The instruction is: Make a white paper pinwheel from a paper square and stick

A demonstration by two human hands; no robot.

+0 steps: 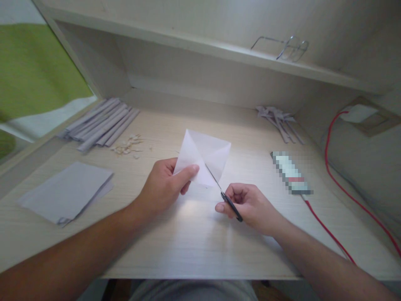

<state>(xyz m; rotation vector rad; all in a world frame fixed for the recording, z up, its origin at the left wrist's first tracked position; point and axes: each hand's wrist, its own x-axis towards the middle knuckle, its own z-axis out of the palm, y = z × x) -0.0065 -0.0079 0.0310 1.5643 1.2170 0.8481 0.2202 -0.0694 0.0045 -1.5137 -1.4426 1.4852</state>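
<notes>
My left hand [164,184] pinches the near left corner of a white creased paper square [205,154], holding it up over the middle of the desk. My right hand [247,205] grips small black-handled scissors [231,205]. Their thin blades reach up and left along a diagonal crease of the paper. The blades' tips lie against the sheet near its centre.
A stack of white sheets [67,192] lies at the near left. Rolled paper sticks [100,123] and small scraps [128,146] sit at the far left. Folded paper pieces [277,119] lie far right. A blurred device [291,173] with a red cable [328,232] is at the right. Glasses [290,48] rest on the shelf.
</notes>
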